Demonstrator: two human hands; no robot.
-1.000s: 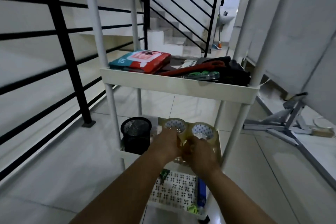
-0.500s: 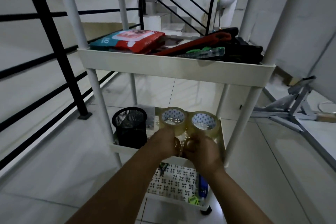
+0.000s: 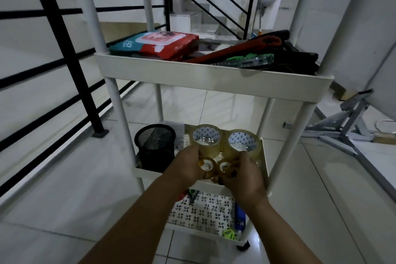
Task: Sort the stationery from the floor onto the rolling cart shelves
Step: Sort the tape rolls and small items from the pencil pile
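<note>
A white rolling cart [image 3: 214,77] with three shelves stands in front of me. Two large clear tape rolls [image 3: 206,137] [image 3: 243,142] sit side by side on the middle shelf [image 3: 147,172]. In front of them are two small tape rolls. My left hand [image 3: 186,167] grips the left small roll [image 3: 206,166]; my right hand [image 3: 242,174] grips the right small roll [image 3: 225,167]. Both hands are at the front edge of that shelf. A black mesh pen cup [image 3: 155,147] stands at the shelf's left.
The top shelf holds a red and teal pack [image 3: 154,46], a red tool [image 3: 233,48], a clear ruler [image 3: 246,62] and black items. The bottom shelf has a patterned notebook [image 3: 201,214], a blue stapler [image 3: 239,218] and a green sharpener [image 3: 228,233]. Black railing stands left, a metal frame [image 3: 342,124] right.
The camera has moved closer and lower to the cart. My hands have spread slightly, so the two small tape rolls show between them.
</note>
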